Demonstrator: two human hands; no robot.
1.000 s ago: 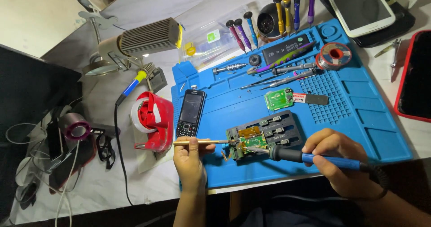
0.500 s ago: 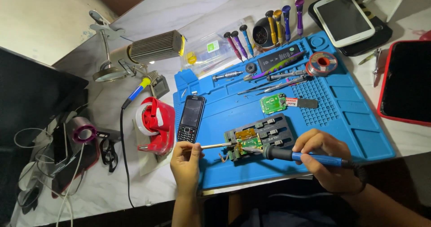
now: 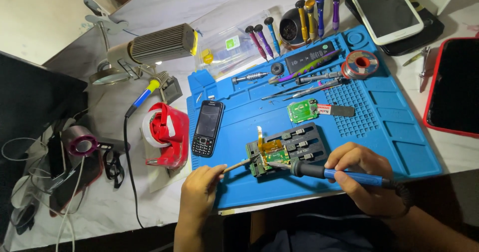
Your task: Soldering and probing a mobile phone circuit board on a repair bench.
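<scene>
**Here: soldering on a clamped circuit board**

Here the green circuit board (image 3: 269, 158), with an amber flex strip at its top, sits clamped in a dark holder (image 3: 294, 147) on the front half of the blue work mat (image 3: 379, 122). The right hand (image 3: 357, 174) is closed in a pen grip around the blue-handled soldering iron (image 3: 329, 172), its tip touching the board's right edge. The left hand (image 3: 199, 189) pinches a thin stick or wire (image 3: 237, 165) between thumb and fingers, its end meeting the board from the left. Judged from this pose, the joint goes best with both wrists braced on the mat, the tip held steady and contact brief, as neighbouring parts lie close. Just left of the board lies a black keypad phone (image 3: 207, 127); behind it, a smaller green board (image 3: 302, 111). Farther back stand a row of screwdrivers (image 3: 304, 17) and a solder reel (image 3: 360, 63). On the counter (image 3: 100, 207) left of the mat sits a red tape dispenser (image 3: 167, 135), beside a lamp (image 3: 159, 43).
</scene>
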